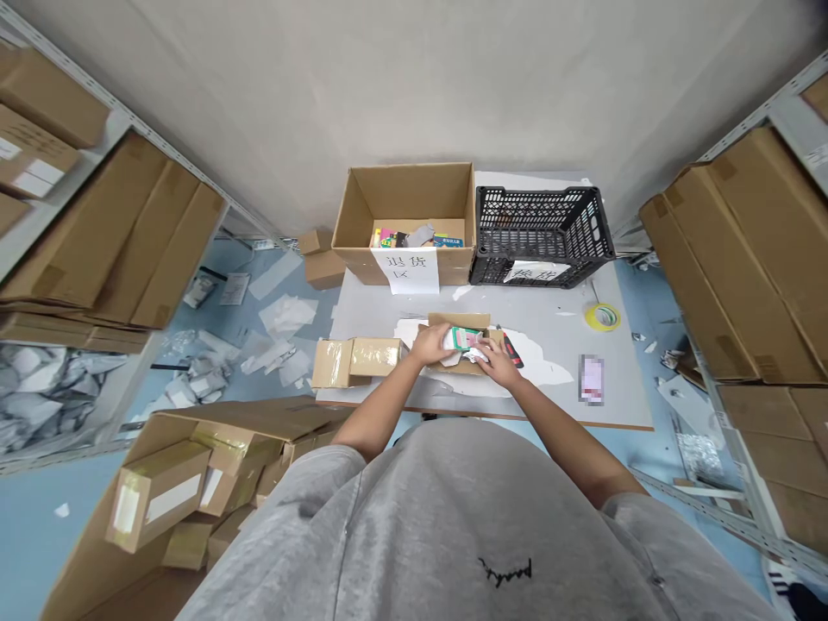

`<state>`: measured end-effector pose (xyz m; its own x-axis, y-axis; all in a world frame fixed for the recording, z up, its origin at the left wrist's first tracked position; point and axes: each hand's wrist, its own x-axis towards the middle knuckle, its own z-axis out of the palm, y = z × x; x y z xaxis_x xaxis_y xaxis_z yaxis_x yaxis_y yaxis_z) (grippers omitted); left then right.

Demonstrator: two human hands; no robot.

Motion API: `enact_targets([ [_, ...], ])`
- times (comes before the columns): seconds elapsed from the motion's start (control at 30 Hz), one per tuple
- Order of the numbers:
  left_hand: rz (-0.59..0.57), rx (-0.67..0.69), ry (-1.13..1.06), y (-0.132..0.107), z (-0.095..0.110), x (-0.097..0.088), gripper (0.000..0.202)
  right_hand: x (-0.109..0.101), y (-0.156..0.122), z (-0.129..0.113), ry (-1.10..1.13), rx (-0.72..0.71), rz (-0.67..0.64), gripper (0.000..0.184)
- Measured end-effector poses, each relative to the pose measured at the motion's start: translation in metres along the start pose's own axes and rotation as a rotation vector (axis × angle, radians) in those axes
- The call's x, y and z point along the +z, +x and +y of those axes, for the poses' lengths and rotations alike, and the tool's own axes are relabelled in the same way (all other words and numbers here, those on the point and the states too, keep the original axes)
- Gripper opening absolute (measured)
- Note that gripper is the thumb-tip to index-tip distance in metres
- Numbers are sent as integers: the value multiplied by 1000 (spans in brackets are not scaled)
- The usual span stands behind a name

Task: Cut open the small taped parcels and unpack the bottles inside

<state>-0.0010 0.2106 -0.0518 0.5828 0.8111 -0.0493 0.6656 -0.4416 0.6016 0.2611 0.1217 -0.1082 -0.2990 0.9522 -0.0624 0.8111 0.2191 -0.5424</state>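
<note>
My left hand and my right hand are together over an open small cardboard box on the white table. Between them they grip a green-and-white packet, with crumpled white paper bunched against it. The box's inside is mostly hidden by my hands. A dark, slim item with a red mark lies just past my right hand. To the left of my left hand rests a taped cardboard box.
Behind the hands stand an open carton holding colourful books and a black plastic crate, both with paper labels. A yellow tape roll and a blurred phone lie on the table. Metal shelves with flat cartons flank it; paper scraps litter the floor.
</note>
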Motion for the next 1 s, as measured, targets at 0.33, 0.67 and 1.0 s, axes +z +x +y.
enact_targets([
  [0.33,230,-109,-297,-5,-19,-34,64,-4,17,-6,12,137,-35,40],
  [0.67,434,-112,-701,-12,-37,-49,66,-4,23,-3,34,130,13,38],
  [1.0,492,-76,-732,1,-28,-23,67,-2,28,-7,47,204,0,45],
])
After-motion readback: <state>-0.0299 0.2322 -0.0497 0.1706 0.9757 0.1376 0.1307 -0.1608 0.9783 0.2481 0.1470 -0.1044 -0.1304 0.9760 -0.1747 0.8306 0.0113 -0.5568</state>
